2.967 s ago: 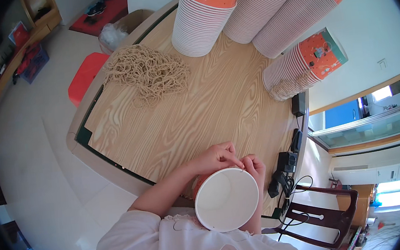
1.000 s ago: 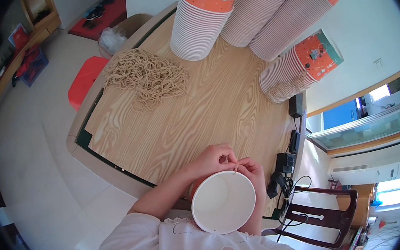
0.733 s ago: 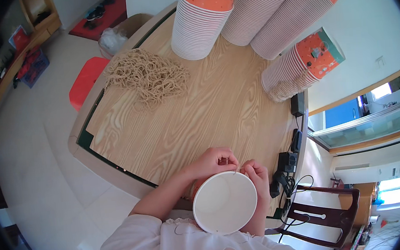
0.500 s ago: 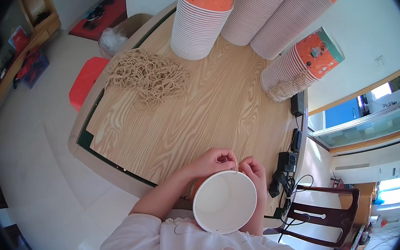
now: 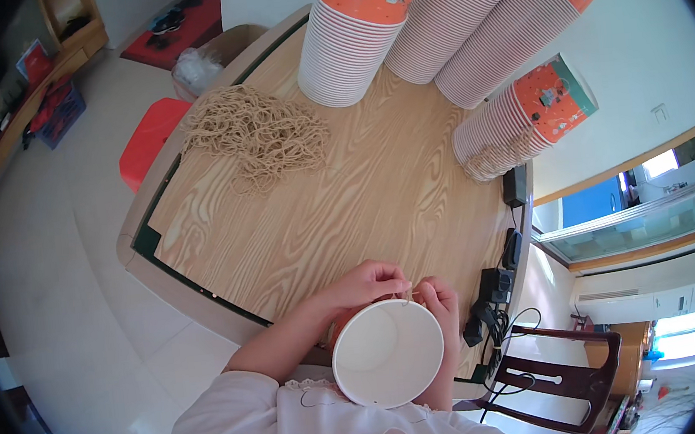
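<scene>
A white-lined paper bucket (image 5: pixel 387 354) with an orange outside is held against my body, its open mouth tilted up toward me. At its far rim, my left hand (image 5: pixel 371 283) pinches a short piece of tan cord (image 5: pixel 409 296). My right hand (image 5: pixel 441 302) is closed on the cord too, just right of it, thumb and finger together. The cord runs over the rim between the two hands; its lower part is hidden by the bucket. A loose heap of tan cords (image 5: pixel 260 133) lies at the far left of the wood-grain table (image 5: pixel 314 220).
Tall stacks of nested paper buckets (image 5: pixel 352 49) stand at the table's far side. A shorter stack (image 5: pixel 514 121) has cords hanging at its rims. Black power adapters and cables (image 5: pixel 495 286) line the right edge. A dark wooden chair (image 5: pixel 559 368) and a red stool (image 5: pixel 154 139) stand beside the table.
The bucket and both hands have shifted very slightly in view. My fingers still pinch at the rim, with a little more cord showing between them.
</scene>
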Available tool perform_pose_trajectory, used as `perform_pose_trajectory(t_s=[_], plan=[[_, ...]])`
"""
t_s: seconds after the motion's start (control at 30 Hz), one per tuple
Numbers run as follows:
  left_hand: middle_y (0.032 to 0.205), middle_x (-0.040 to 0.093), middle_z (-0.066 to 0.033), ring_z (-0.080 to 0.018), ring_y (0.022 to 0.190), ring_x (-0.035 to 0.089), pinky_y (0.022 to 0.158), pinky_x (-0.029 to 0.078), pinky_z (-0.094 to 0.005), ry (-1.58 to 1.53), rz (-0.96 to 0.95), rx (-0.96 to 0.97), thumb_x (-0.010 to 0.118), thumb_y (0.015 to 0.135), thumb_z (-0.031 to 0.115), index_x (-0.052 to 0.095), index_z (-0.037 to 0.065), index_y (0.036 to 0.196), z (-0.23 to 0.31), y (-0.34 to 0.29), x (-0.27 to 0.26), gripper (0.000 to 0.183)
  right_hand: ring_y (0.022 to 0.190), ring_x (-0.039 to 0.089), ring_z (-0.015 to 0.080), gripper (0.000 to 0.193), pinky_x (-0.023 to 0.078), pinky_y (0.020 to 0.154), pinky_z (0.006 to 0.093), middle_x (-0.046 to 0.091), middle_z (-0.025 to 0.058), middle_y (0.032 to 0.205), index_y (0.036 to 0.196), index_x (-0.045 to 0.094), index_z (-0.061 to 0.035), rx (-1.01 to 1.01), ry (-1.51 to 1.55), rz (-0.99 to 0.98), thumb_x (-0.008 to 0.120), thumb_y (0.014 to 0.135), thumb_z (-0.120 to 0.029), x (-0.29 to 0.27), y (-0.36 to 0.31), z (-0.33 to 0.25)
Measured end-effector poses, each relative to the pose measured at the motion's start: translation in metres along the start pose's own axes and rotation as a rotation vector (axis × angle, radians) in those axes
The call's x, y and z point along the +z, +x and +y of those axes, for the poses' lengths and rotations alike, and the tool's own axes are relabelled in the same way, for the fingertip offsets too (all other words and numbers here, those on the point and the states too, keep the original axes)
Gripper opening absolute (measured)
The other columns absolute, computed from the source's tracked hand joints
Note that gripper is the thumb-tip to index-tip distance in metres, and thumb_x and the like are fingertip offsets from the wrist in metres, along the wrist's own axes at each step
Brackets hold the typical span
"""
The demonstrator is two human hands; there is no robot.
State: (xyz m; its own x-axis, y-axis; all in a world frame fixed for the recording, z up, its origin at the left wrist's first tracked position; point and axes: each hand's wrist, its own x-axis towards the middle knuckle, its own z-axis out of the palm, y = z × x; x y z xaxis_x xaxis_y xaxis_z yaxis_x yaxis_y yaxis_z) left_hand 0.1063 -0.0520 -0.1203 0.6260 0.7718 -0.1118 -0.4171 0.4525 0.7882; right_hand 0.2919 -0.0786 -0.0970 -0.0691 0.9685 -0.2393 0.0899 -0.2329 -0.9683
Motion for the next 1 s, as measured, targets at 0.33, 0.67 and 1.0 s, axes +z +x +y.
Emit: perform_pose_trajectory(t_s=[0.33, 0.67, 1.0], plan=[[0.068, 0.058, 0.0011, -0.0040, 0.060, 0.051, 0.052, 0.040, -0.0188, -0.037, 0.055, 0.054, 0.061, 0.085, 0.015, 0.061, 0.005, 0.081, -0.002, 0.001, -0.002, 0.012, 0.063, 0.049, 0.0054, 0.011, 0.038, 0.056, 0.0179, 0.054, -0.0006, 0.071, 0.078, 0.054, -0.0033, 0.047, 0.141, -0.091, 0.051, 0.088, -0.006, 0.003, 0.000, -0.004], [0.076, 0.063, -0.0019, -0.0068, 0.069, 0.058, 0.062, 0.046, -0.0203, 0.004, 0.070, 0.085, 0.064, 0.081, 0.009, 0.063, 0.003, 0.085, -0.005, 0.002, -0.005, 0.007, 0.073, 0.053, 0.0105, 0.014, 0.042, 0.069, 0.0225, 0.056, 0.0020, 0.077, 0.092, 0.057, -0.0006, -0.069, 0.146, -0.039, 0.047, 0.090, -0.009, 0.008, 0.004, -0.002], [0.078, 0.063, -0.0032, -0.0082, 0.073, 0.059, 0.066, 0.047, -0.0220, 0.089, 0.105, 0.090, 0.065, 0.079, 0.007, 0.062, 0.002, 0.085, -0.003, 0.000, -0.003, 0.008, 0.065, 0.054, 0.0079, 0.016, 0.043, 0.058, 0.0210, 0.059, 0.0023, 0.074, 0.081, 0.058, -0.0022, 0.140, 0.298, -0.165, 0.050, 0.091, -0.012, 0.007, -0.004, -0.007]])
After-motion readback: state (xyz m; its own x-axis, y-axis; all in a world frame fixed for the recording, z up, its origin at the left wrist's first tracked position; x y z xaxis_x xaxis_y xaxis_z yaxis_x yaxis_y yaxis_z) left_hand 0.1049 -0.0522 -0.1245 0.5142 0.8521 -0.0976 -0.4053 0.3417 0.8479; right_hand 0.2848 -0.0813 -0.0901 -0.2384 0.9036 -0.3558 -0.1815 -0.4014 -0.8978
